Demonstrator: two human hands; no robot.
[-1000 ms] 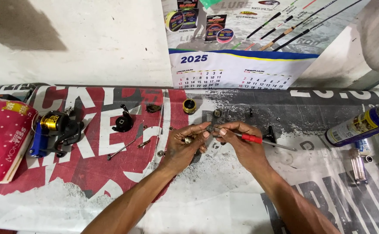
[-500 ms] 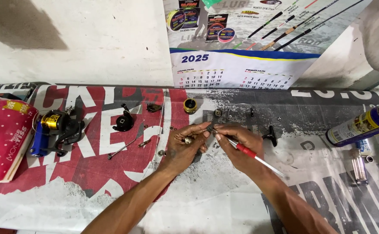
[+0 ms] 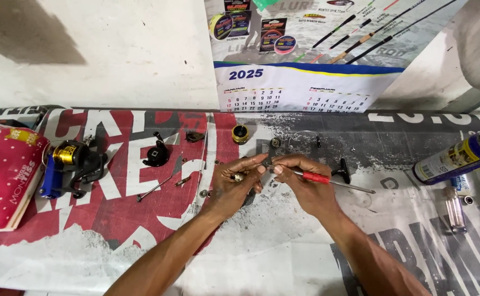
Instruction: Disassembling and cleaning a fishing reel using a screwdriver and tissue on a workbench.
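Nearest the camera, two bare forearms reaching up over a printed banner sheet (image 3: 284, 257) spread as a work surface, white and grey below, red lettering to the left. Left hand (image 3: 234, 183) curled, thumb and forefinger pinched shut on a small metal part (image 3: 238, 177) held just above the sheet at the middle of the bench. Right hand (image 3: 303, 183) closed around a red-handled screwdriver (image 3: 328, 180), fingertips meeting the left hand's over the small part; shaft sticking out to the right, tilted slightly down. Whether the tip side touches the part: cannot tell, hidden by fingers.

Left of the hands, loose screws and a thin rod (image 3: 153, 189), then a black reel piece (image 3: 156, 155). Further left, a dismantled fishing reel (image 3: 70, 164) with gold spool and blue handle, touching a red dotted tissue pack (image 3: 7, 175) at the sheet's left edge. Right of the hands, a small black T-shaped knob (image 3: 343, 170); well apart toward the right edge, a spray can (image 3: 459, 156) lying on its side, a clear lighter (image 3: 455, 207) below it.

Beyond the hands, a small gold ring part (image 3: 240, 133) and scattered bits near the back edge. Farthest, a white wall (image 3: 114, 49) with a hanging calendar (image 3: 306, 55) showing rods and line spools. Open sheet in front of the hands and lower left.
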